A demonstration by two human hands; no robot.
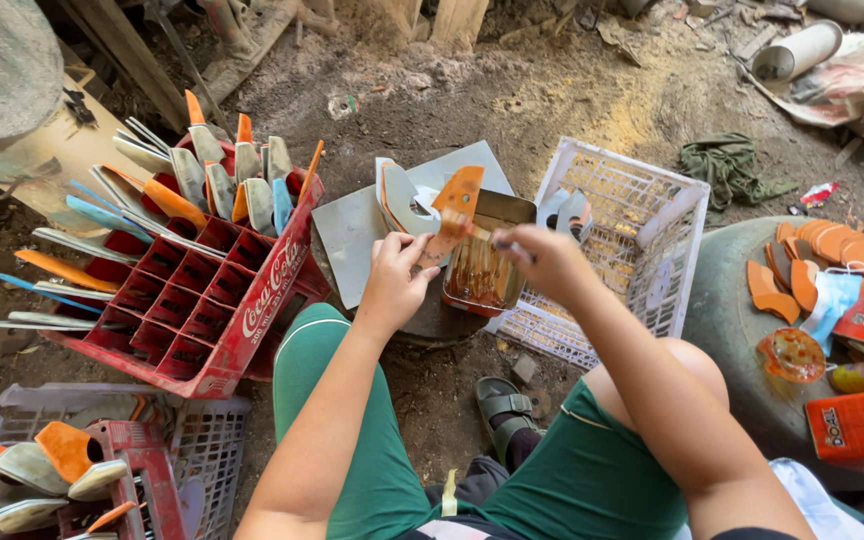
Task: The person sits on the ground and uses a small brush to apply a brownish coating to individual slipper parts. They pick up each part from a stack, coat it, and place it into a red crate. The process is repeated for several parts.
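My left hand (393,275) grips an orange shoe sole piece (449,215) and holds it tilted over a rectangular metal tin (486,262) of brown glue. My right hand (545,258) holds a small brush (472,231) whose tip touches the sole. The tin rests on a grey board (352,235) on the dirt floor. Just behind the sole stand two more grey and orange sole pieces (399,200).
A red bottle crate (252,320) at left holds several upright soles. A white plastic basket (642,235) is at right with a few pieces inside. Orange soles, a face mask and packets lie on a round grey surface (742,330) far right. More soles fill crates at lower left.
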